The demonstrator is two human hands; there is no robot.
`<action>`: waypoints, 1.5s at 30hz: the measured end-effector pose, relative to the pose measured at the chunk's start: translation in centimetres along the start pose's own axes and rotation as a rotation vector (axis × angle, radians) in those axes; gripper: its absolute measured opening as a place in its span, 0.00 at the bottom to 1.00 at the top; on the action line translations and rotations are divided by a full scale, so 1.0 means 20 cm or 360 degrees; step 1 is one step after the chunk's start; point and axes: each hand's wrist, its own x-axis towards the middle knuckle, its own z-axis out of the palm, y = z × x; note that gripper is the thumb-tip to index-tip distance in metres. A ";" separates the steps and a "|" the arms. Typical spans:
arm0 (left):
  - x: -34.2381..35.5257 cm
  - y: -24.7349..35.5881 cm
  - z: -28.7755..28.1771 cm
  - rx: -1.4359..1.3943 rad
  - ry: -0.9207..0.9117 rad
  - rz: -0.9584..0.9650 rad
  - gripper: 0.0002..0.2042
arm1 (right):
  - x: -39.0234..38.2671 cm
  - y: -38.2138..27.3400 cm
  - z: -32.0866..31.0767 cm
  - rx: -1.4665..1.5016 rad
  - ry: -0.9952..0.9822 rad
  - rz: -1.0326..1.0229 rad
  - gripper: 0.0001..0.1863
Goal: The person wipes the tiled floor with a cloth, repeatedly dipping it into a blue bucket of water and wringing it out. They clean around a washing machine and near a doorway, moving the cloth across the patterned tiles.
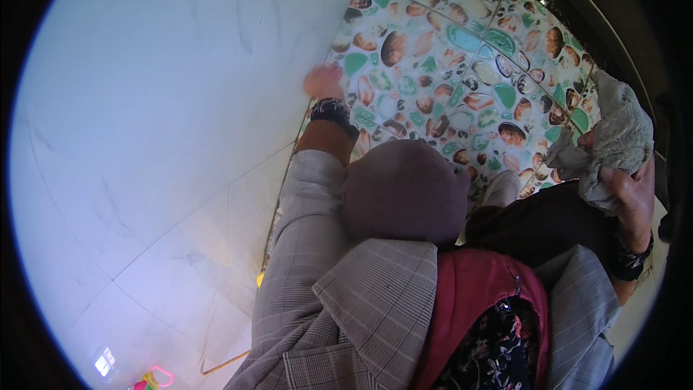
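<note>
A grey rag [624, 126], crumpled and hanging in folds, is gripped in my right hand [629, 191] at the right side of the view. My fingers wrap round its lower part, and some of them are hidden by the cloth. My left hand [323, 81] is at the border between the white marbled tile wall [166, 101] and the pebble-patterned floor [426, 72]. It is small and blurred; its fingers do not show clearly, and I cannot tell whether it touches the wall. No object shows in it.
My mauve-covered knee [406, 191] and dark-covered leg [541, 220] are bent below the hands, with a pale shoe [502, 189] between them. A dark curved edge [613, 25] runs along the upper right. A small pink and yellow item [155, 378] appears at lower left.
</note>
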 end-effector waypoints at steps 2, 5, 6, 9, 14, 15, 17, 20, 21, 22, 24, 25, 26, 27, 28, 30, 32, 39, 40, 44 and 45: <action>-0.02 0.02 0.00 -0.0087 -0.0141 0.0034 0.12 | 0.00 0.01 0.00 0.0009 0.0004 -0.0002 0.34; -0.05 0.05 0.01 0.0004 -0.0077 0.0039 0.12 | 0.01 0.02 0.01 0.0019 0.0007 -0.0019 0.33; -0.06 0.05 0.02 0.0142 0.0001 0.0062 0.12 | 0.01 0.02 0.01 -0.0010 -0.0001 -0.0013 0.33; -0.06 0.03 0.03 -0.0013 0.0080 0.0004 0.12 | 0.00 0.02 0.00 0.0050 0.0014 -0.0066 0.33; -0.08 0.09 0.03 -0.0050 -0.0012 -0.0092 0.11 | -0.03 0.01 -0.03 0.0096 -0.0037 -0.0077 0.36; -0.10 0.13 0.03 -0.0212 -0.0037 -0.0116 0.10 | -0.03 0.01 -0.04 0.0090 -0.0022 -0.0132 0.37; -0.18 0.24 0.05 -0.0429 -0.0022 -0.0181 0.10 | -0.02 0.01 -0.03 0.0084 -0.0071 -0.0077 0.38; -0.36 0.45 0.13 -0.0197 -0.0300 0.0318 0.12 | -0.01 0.02 -0.01 0.0114 0.0015 -0.0170 0.38; -0.42 0.54 0.15 -0.0154 -0.0294 0.0430 0.14 | -0.01 0.02 -0.01 0.0088 0.0019 -0.0186 0.38; -0.46 0.62 0.16 -0.0134 -0.0311 0.0566 0.15 | 0.00 0.02 -0.01 0.0080 0.0006 -0.0191 0.37; -0.54 0.75 0.19 -0.0127 -0.0285 0.0738 0.18 | -0.01 0.01 -0.01 0.0103 -0.0007 -0.0196 0.37; -0.56 0.80 0.20 -0.0141 -0.0243 0.0770 0.19 | -0.01 0.01 -0.01 0.0132 -0.0009 -0.0193 0.36; -0.57 0.84 0.21 -0.0162 -0.0229 0.0855 0.20 | -0.01 0.00 -0.01 0.0159 -0.0036 -0.0168 0.36; -0.58 0.86 0.20 -0.0138 -0.0186 0.0766 0.20 | -0.02 0.00 -0.02 0.0113 -0.0055 -0.0175 0.37; -0.58 0.87 0.19 -0.0122 -0.0172 0.0735 0.20 | -0.02 0.00 -0.03 0.0065 -0.0097 -0.0164 0.37; -0.59 0.87 0.17 -0.0080 -0.0124 0.0698 0.20 | -0.03 0.01 -0.04 0.0020 -0.0108 -0.0160 0.38; -0.59 0.85 0.13 -0.0027 -0.0043 0.0701 0.21 | -0.03 0.02 -0.04 0.0031 -0.0077 -0.0153 0.39; -0.63 0.86 0.03 -0.0164 -0.0008 0.0877 0.22 | -0.01 0.05 -0.04 0.0051 -0.0010 -0.0164 0.39; -0.63 0.87 0.03 -0.0175 0.0002 0.0882 0.22 | -0.02 0.05 -0.04 0.0100 -0.0009 -0.0147 0.39; -0.62 0.88 0.03 -0.0024 0.0044 0.0799 0.21 | -0.04 0.04 -0.05 0.0165 0.0026 -0.0134 0.39; -0.62 0.88 0.03 -0.0057 0.0003 0.0825 0.21 | -0.04 0.04 -0.05 0.0125 0.0011 -0.0137 0.40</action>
